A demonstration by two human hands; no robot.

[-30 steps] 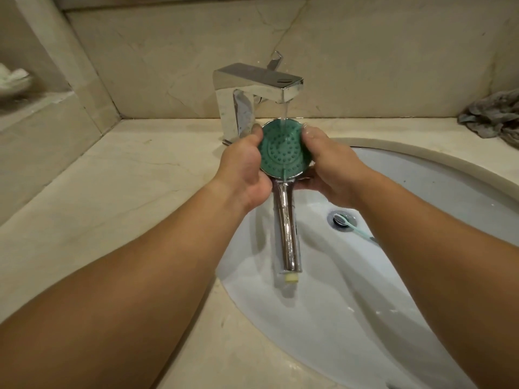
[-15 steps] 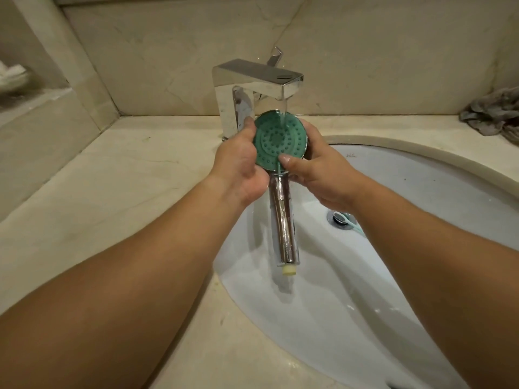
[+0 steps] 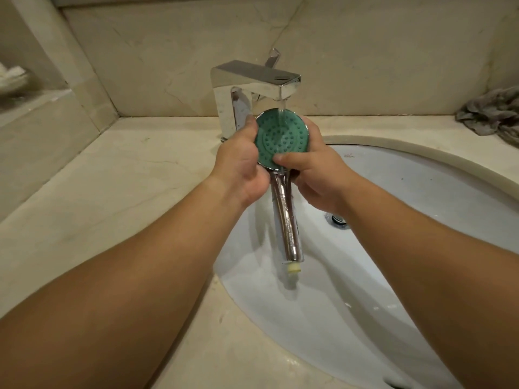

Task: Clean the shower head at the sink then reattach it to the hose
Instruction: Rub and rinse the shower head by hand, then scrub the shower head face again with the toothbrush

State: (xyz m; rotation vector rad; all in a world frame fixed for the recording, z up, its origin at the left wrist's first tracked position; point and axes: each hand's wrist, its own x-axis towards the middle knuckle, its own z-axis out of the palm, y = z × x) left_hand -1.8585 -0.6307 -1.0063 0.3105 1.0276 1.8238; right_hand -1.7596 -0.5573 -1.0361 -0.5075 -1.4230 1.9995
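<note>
The shower head point(image 3: 280, 138) hung over the sink point(image 3: 421, 209) near its left rim, just below the faucet point(image 3: 252, 80), beside the bench point(image 3: 118, 175). Its green face tilted up; its handle ran down toward the viewer. The left hand point(image 3: 241, 164) gripped its rim; the right hand point(image 3: 314, 169) clasped it, thumb on the face.

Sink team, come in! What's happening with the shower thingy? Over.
Left hand and right hand both grip the chrome shower head with green round face. Chrome faucet running onto it. Nothing blocking. Hose not visible.

shower head point(image 3: 281, 138) | green face up | chrome handle toward viewer | above sink point(image 3: 421, 192)
</note>
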